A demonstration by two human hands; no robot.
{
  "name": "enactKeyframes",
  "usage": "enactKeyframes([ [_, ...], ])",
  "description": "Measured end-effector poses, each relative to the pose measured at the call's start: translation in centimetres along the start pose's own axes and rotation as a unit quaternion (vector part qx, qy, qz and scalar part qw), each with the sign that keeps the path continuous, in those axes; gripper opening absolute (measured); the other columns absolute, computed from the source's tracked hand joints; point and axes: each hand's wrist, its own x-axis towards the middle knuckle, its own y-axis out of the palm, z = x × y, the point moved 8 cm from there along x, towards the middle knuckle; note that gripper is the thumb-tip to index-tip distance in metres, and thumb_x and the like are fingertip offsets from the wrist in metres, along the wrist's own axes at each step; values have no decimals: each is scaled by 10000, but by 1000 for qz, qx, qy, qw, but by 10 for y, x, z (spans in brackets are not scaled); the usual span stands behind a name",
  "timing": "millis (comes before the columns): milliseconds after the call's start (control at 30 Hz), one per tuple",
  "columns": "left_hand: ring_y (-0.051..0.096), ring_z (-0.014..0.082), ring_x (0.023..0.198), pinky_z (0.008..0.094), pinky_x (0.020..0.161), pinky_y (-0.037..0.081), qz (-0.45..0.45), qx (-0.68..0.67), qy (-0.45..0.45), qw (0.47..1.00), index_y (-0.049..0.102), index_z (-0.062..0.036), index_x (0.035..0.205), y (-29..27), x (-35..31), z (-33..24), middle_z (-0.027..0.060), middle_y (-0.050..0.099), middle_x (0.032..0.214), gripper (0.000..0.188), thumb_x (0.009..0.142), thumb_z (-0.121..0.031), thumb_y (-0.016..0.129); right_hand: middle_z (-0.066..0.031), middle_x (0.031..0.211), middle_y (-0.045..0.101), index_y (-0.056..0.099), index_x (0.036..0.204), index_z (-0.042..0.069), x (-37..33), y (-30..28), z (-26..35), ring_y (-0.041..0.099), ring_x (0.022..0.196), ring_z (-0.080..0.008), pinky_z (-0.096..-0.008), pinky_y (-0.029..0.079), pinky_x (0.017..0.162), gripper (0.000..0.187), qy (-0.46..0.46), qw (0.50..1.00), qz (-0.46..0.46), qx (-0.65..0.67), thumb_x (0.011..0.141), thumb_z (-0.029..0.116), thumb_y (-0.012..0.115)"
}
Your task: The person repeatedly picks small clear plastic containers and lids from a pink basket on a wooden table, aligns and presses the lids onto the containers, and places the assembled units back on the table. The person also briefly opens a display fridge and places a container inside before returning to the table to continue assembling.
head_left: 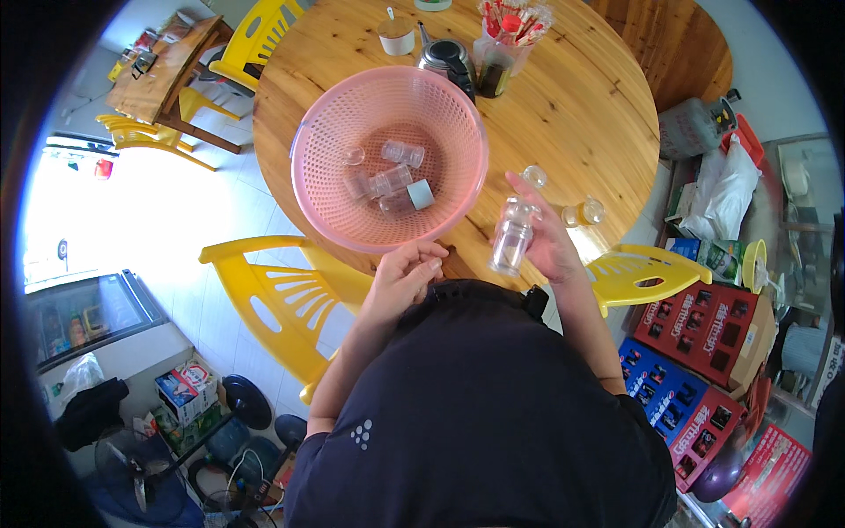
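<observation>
My right hand (553, 242) holds a clear see-through jar (510, 246) upright over the table's near edge, its thumb side against the jar. My left hand (407, 277) is by the near rim of a pink plastic basket (308, 189), fingers curled together with nothing visible in them. Inside the basket lie several clear containers, among them a bottle with a pale cap (421, 194) and a small jar (402, 153). Beyond my right hand a small clear round piece (533, 176) rests on the table. To its right lies a clear jar with an amber tint (584, 212).
The round wooden table (581, 97) carries a kettle (446, 58), a white cup (397, 37), a dark bottle (495, 72) and a holder of red-wrapped sticks (526, 26). Yellow chairs (255, 251) stand at its near side. Boxes (700, 330) and a gas cylinder (691, 126) are at right.
</observation>
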Motion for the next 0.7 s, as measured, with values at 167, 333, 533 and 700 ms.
enactKeyframes([
  [167,506,21,625,170,522,388,39,24,33,998,580,-12,1198,13,7,-24,17,612,904,251,987,-145,552,-125,1054,630,268,1518,71,-7,39,-10,656,895,-204,-338,574,701,836,43,996,74,18,903,507,631],
  [333,554,71,849,216,689,465,97,169,205,959,520,-34,1343,32,11,-64,58,555,1095,416,989,-243,582,-144,1038,643,324,1482,68,-20,55,-33,680,787,-238,-333,579,519,661,158,984,85,-5,1003,505,449],
  [533,557,102,839,233,709,472,191,206,171,944,473,-30,1410,41,12,-49,53,535,1115,498,995,-284,577,-138,999,656,473,1309,65,-32,57,-49,655,712,-179,-287,564,501,504,229,971,55,-26,1036,478,378],
  [700,526,69,789,214,664,443,195,32,93,976,461,-19,1425,41,12,-21,33,528,1112,522,995,-290,583,-122,985,649,477,1272,63,-41,62,-50,648,712,-151,-267,558,508,456,245,968,61,-4,1036,444,393],
])
